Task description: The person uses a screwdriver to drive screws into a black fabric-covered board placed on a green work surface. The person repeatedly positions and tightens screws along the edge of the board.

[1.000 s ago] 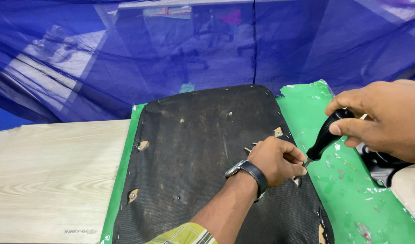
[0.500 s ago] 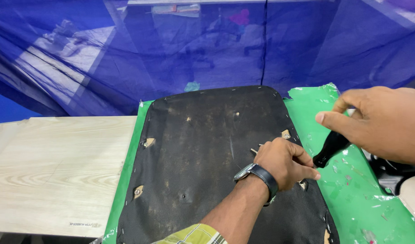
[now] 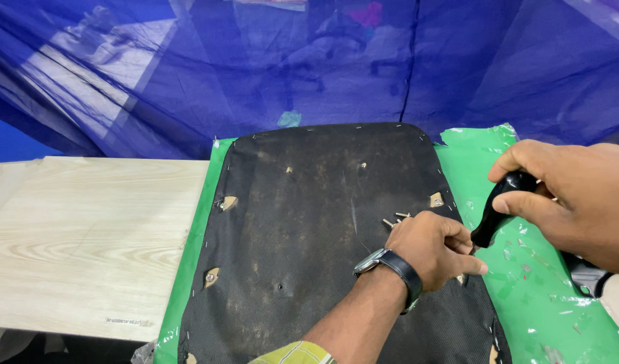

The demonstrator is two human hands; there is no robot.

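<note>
Unmoved: left hand (image 3: 434,248) pinching black panel (image 3: 309,222) edge | right hand (image 3: 572,195) still gripping black handle (image 3: 498,209)

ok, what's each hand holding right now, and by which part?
Right hand grips a black-handled tool by its handle; the tip is hidden. Left hand rests on the black fabric-covered panel near its right edge; whether it pinches anything cannot be told.
</note>
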